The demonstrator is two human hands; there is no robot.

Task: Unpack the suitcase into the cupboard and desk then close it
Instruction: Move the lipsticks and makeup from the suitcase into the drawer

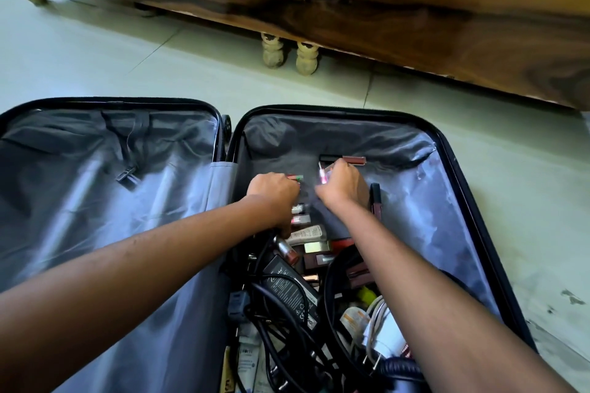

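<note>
A dark suitcase [453, 150] lies open flat on the floor, grey lining showing in both halves. The left half [95, 169] holds nothing but straps. In the right half lie several lipsticks and small cosmetic tubes [308, 233], a black power adapter [290, 290] with tangled cables, and white chargers [380, 325]. My left hand [274, 191] is curled round small cosmetic tubes, one with a red and green end. My right hand [343, 183] pinches a pink-tipped tube. A brown lip gloss tube [344, 159] lies just beyond my right hand.
A large wooden piece of furniture [351, 3] on turned legs [289, 54] stands right beyond the suitcase. Pale floor tiles [95, 57] surround the case. A dark rounded object [402, 370] sits at the case's near right corner.
</note>
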